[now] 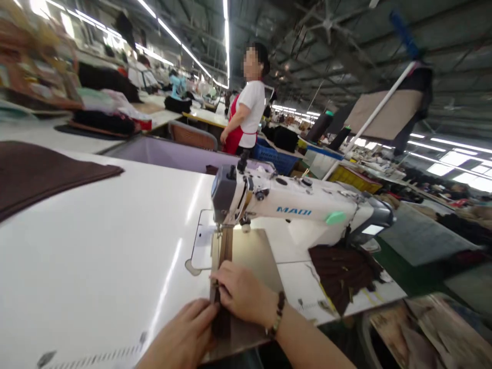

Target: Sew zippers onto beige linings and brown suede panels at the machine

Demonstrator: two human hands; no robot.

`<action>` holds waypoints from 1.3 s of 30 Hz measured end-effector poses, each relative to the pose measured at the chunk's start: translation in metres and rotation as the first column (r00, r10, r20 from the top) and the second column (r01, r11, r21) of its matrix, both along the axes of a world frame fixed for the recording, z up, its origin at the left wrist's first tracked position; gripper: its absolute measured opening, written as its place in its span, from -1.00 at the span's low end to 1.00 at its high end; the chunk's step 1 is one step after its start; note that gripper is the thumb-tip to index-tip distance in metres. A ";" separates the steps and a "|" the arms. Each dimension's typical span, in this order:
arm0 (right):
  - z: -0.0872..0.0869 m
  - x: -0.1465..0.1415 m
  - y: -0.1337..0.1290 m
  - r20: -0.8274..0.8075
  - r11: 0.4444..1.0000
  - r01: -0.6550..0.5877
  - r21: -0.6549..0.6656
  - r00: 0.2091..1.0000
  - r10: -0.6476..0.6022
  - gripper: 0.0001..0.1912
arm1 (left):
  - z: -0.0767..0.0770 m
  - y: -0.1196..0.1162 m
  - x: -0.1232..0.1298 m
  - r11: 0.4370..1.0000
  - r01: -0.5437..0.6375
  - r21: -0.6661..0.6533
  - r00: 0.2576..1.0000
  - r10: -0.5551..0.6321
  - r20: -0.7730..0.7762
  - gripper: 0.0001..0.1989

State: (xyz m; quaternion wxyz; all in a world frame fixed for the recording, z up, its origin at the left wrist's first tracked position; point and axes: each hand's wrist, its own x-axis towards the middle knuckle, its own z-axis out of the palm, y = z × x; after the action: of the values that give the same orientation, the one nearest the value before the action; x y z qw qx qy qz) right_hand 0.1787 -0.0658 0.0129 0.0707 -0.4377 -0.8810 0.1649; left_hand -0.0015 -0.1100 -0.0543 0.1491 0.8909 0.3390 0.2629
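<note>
A narrow brown fabric strip (pixel 226 246) runs from under the needle area of a white sewing machine (pixel 292 205) toward me, along a beige plate (pixel 253 253). My right hand (pixel 244 292), with a beaded bracelet at the wrist, is closed on the strip just in front of the presser foot, thumb and fingers pinched together. Nearer to me, my left hand (pixel 188 328) has its fingers together at the strip's left edge, the thumb side partly hidden. Whether the strip carries zipper teeth is too small to tell.
Dark brown cloth (pixel 46 174) lies at the table's far left. More brown pieces (pixel 342 271) with small metallic bits lie right of the machine. A lilac bin (pixel 161 154) stands behind the table. Beyond it stands a person in a red apron (pixel 246 113). Fabric fills a container (pixel 426 333) at lower right.
</note>
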 end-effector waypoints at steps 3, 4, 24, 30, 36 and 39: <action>0.006 -0.002 -0.001 0.087 0.999 -0.046 0.005 0.995 0.045 -0.75 | 0.004 -0.010 -0.004 0.989 0.087 0.123 0.988 -0.070 -0.135 -0.79; 0.009 -0.003 -0.002 0.112 0.998 -0.059 0.015 0.992 0.057 -0.78 | 0.005 -0.010 -0.005 0.989 0.085 0.122 0.988 -0.067 -0.141 -0.76; 0.010 0.040 -0.001 -0.290 0.992 -0.044 -0.115 0.957 0.009 -0.94 | 0.025 -0.003 0.003 0.963 0.107 0.246 0.977 -0.055 -0.208 -0.82; 0.002 0.019 0.023 -0.159 0.984 0.159 0.082 0.977 -0.144 -0.64 | 0.025 -0.005 0.001 0.967 0.078 0.241 0.967 -0.016 -0.252 -0.85; -0.028 0.019 0.032 -0.170 0.979 0.188 0.085 0.971 -0.171 -0.51 | 0.022 -0.005 0.001 0.935 0.082 0.346 0.950 0.032 -0.312 -0.72; -0.029 0.019 0.030 -0.183 0.974 0.204 0.098 0.966 -0.184 -0.51 | 0.028 -0.003 -0.001 0.912 0.119 0.393 0.955 0.004 -0.298 -0.62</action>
State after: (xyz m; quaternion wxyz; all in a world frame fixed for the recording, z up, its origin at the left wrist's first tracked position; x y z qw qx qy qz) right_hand 0.1977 -0.0353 -0.0166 0.1881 -0.5010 -0.8326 0.1430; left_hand -0.0028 -0.1127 -0.0266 -0.0834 0.9410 0.2683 0.1885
